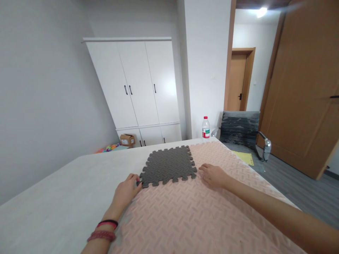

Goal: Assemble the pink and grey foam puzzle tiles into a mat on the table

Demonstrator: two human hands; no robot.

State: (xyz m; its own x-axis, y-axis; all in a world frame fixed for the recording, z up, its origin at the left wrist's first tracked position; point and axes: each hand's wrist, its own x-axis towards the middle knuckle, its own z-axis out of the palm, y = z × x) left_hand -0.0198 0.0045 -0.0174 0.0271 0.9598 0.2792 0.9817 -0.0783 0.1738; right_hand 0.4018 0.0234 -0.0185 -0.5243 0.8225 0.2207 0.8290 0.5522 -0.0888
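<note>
The left hand point(125, 189) pinched, at one corner, a square dark-grey foam mat point(169, 164); the right hand point(214, 176), fingers half-bent, held nothing. A clear plastic bottle point(206, 127) bore an unreadable label point(206, 133).

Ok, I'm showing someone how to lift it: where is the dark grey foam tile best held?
Probably by its two near corners, reaching in from the near side. The dark grey foam tile lies flat and looks thin, so its jutting edge tabs suit a pinch. The left hand is at one corner, the right hand beside the other.
</note>
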